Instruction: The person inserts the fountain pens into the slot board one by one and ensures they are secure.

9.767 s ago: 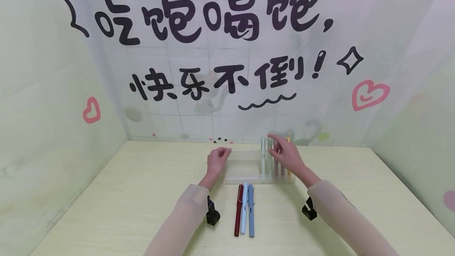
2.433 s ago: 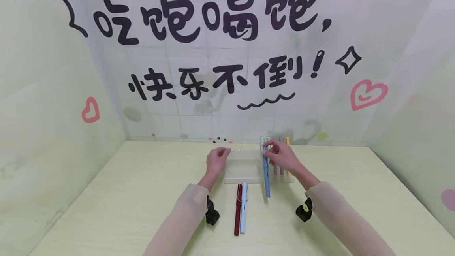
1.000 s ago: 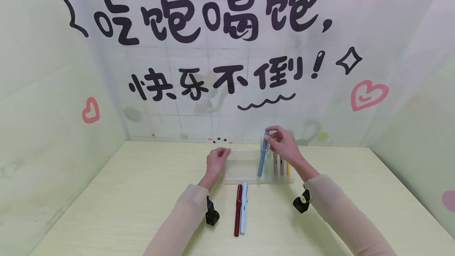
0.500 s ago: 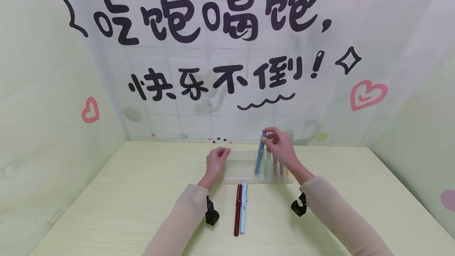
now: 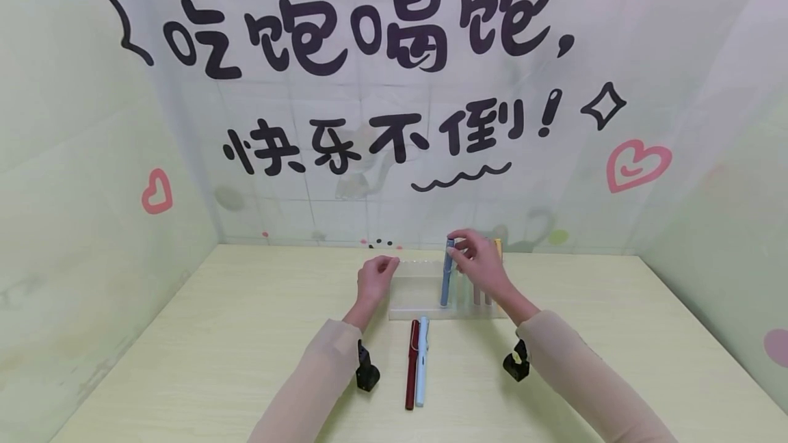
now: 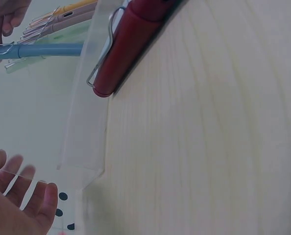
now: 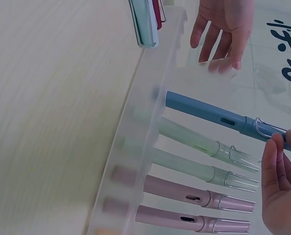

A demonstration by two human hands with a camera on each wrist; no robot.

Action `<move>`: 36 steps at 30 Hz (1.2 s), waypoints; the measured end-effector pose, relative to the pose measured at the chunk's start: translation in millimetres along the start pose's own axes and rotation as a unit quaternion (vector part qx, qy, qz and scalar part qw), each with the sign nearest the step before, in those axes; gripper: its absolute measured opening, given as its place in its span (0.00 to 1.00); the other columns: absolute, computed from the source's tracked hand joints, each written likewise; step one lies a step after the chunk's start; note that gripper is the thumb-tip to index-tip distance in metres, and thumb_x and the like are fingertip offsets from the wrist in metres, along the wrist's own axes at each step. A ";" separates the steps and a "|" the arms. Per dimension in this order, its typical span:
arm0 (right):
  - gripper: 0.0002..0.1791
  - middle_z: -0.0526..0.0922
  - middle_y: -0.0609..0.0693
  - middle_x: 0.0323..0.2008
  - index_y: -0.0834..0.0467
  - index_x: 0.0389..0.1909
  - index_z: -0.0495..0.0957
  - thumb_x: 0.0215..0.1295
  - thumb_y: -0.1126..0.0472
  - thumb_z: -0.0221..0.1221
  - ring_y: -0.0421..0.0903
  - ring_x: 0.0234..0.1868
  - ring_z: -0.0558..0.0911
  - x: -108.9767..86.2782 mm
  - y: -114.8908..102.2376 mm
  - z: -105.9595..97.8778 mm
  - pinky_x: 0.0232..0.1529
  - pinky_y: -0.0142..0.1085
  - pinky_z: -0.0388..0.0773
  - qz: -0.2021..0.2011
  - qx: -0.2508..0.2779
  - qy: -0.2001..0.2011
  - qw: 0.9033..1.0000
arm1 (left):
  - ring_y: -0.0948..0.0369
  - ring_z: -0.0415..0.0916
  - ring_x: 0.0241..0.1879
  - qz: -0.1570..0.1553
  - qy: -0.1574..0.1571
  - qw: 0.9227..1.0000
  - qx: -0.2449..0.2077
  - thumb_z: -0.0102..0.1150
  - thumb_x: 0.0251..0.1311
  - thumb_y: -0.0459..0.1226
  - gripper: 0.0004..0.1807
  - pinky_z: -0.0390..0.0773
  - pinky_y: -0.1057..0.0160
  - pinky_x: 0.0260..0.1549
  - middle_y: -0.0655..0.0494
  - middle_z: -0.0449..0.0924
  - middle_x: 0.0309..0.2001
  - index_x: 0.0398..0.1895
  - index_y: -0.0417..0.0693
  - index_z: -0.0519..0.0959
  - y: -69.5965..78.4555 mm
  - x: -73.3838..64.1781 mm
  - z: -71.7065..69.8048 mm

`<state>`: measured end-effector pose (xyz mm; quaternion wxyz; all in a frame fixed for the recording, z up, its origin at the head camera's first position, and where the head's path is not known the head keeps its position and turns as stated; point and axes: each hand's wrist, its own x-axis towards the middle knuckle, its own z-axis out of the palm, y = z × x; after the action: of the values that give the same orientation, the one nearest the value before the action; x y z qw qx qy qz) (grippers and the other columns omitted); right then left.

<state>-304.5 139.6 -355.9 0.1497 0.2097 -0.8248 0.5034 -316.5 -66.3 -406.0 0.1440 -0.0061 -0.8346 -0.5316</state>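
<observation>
A clear plastic pen stand [image 5: 418, 292] stands near the back of the table. My left hand [image 5: 375, 282] holds its upper left corner, the thumb in front and the fingers behind the panel in the left wrist view. With thumb and fingertips, my right hand [image 5: 483, 262] pinches the cap of a blue pen [image 7: 199, 108]. That pen is nearly upright, its lower end at the stand's front ledge. To its right stand two pale green pens [image 7: 184, 137], two mauve pens [image 7: 170, 192] and a yellow pen [image 5: 498, 246], partly hidden behind my right hand in the head view.
A dark red pen [image 5: 411, 368] and a light blue pen [image 5: 421, 364] lie side by side on the wooden table [image 5: 246, 361], in front of the stand. A printed cloth wall [image 5: 332, 217] rises right behind the table.
The blue pen, earlier lying beside the red and light blue ones, was picked up by my right hand, stood up and moved slightly left, then lowered at the stand. My left hand stayed put.
</observation>
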 end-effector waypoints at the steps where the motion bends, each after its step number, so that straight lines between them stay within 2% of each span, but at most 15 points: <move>1: 0.12 0.79 0.57 0.30 0.61 0.45 0.73 0.59 0.66 0.56 0.53 0.22 0.77 0.0 -0.1 0.4 0.20 0.38 0.76 -0.001 0.000 -0.004 1.000 | 0.55 0.74 0.36 -0.002 0.000 1.000 0.000 0.52 0.59 0.40 0.13 0.73 0.59 0.35 0.49 0.79 0.33 0.36 0.38 0.79 0.1 -0.1 -0.1; 5: 0.12 0.80 0.58 0.32 0.61 0.46 0.73 0.60 0.65 0.55 0.58 0.24 0.77 -0.8 -0.4 0.9 0.22 0.37 0.76 0.009 -0.001 -0.021 1.000 | 0.56 0.74 0.35 -0.006 -0.003 1.000 -0.001 0.52 0.59 0.41 0.13 0.73 0.60 0.35 0.49 0.79 0.34 0.36 0.39 0.79 0.6 -0.7 -0.4; 9: 0.12 0.80 0.57 0.32 0.60 0.46 0.72 0.61 0.65 0.54 0.57 0.24 0.77 -0.5 -0.1 1.6 0.22 0.37 0.75 0.020 -0.006 -0.029 0.999 | 0.56 0.74 0.35 -0.001 -0.004 1.000 -0.002 0.52 0.59 0.40 0.13 0.74 0.60 0.34 0.49 0.79 0.33 0.36 0.38 0.79 0.4 -1.3 -0.4; 13: 0.13 0.80 0.57 0.32 0.61 0.46 0.72 0.60 0.65 0.54 0.55 0.23 0.77 1.5 0.7 3.1 0.22 0.36 0.75 0.028 -0.012 -0.028 0.999 | 0.55 0.74 0.35 0.000 -0.005 1.000 -0.004 0.52 0.59 0.40 0.13 0.74 0.60 0.35 0.49 0.79 0.34 0.36 0.38 0.79 0.8 -1.5 -0.2; 20: 0.13 0.80 0.56 0.33 0.61 0.46 0.71 0.60 0.65 0.54 0.57 0.25 0.77 3.5 2.1 6.0 0.22 0.35 0.75 0.048 -0.014 -0.020 0.999 | 0.55 0.74 0.36 -0.004 -0.003 1.000 -0.003 0.52 0.59 0.40 0.13 0.74 0.59 0.36 0.49 0.79 0.34 0.36 0.38 0.79 2.1 -1.2 0.2; 23: 0.13 0.79 0.54 0.32 0.60 0.46 0.72 0.59 0.64 0.55 0.52 0.24 0.77 3.3 3.4 6.8 0.21 0.34 0.75 0.040 -0.039 -0.016 0.998 | 0.55 0.74 0.36 -0.004 -0.003 1.000 -0.004 0.52 0.59 0.40 0.13 0.74 0.59 0.36 0.49 0.79 0.34 0.37 0.38 0.79 2.0 -1.2 0.1; 27: 0.16 0.76 0.50 0.29 0.59 0.48 0.72 0.57 0.65 0.57 0.43 0.21 0.73 3.7 6.2 7.9 0.20 0.34 0.72 0.011 -0.100 -0.015 0.995 | 0.55 0.74 0.36 -0.005 -0.001 1.000 -0.004 0.52 0.59 0.40 0.13 0.74 0.59 0.36 0.48 0.79 0.34 0.37 0.38 0.79 2.8 -1.6 -0.4; 32: 0.21 0.73 0.46 0.23 0.60 0.51 0.71 0.54 0.65 0.60 0.41 0.22 0.70 5.2 9.0 9.1 0.24 0.34 0.69 -0.020 -0.161 -0.022 0.987 | 0.55 0.74 0.36 -0.008 -0.002 1.000 -0.002 0.52 0.59 0.40 0.13 0.74 0.60 0.36 0.48 0.79 0.34 0.37 0.38 0.79 2.5 -1.0 -0.5; 36: 0.24 0.72 0.45 0.22 0.61 0.53 0.70 0.52 0.65 0.61 0.41 0.21 0.69 5.8 10.1 9.2 0.24 0.34 0.68 -0.027 -0.189 -0.030 0.981 | 0.55 0.74 0.36 -0.007 -0.002 1.000 -0.002 0.52 0.59 0.41 0.13 0.73 0.60 0.36 0.49 0.79 0.34 0.37 0.39 0.79 1.5 -0.2 -0.1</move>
<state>-314.9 134.4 -365.2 0.1755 0.2145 -0.9031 0.3281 -316.1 -65.7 -404.6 0.1388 -0.0012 -0.8338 -0.5342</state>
